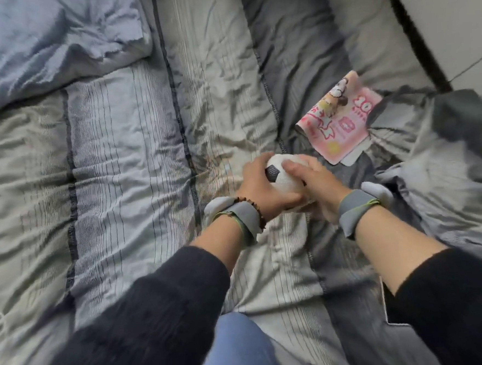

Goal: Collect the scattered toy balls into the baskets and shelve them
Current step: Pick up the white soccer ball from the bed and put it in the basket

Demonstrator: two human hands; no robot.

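We grasp the small soccer ball (283, 176) with the left hand (258, 186) and right hand (315, 184) near the bed's (118, 162) right edge; next we probably need a basket, not visible here.

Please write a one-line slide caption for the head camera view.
Both hands, left and right, cup a small soccer ball on a rumpled bed.

I see a rumpled striped duvet (124, 167) across the bed. A pale blue pillow (47, 39) lies at its far left end. A pink cartoon-printed packet (341, 121) rests on the duvet's right side, partly tucked under a grey fold.
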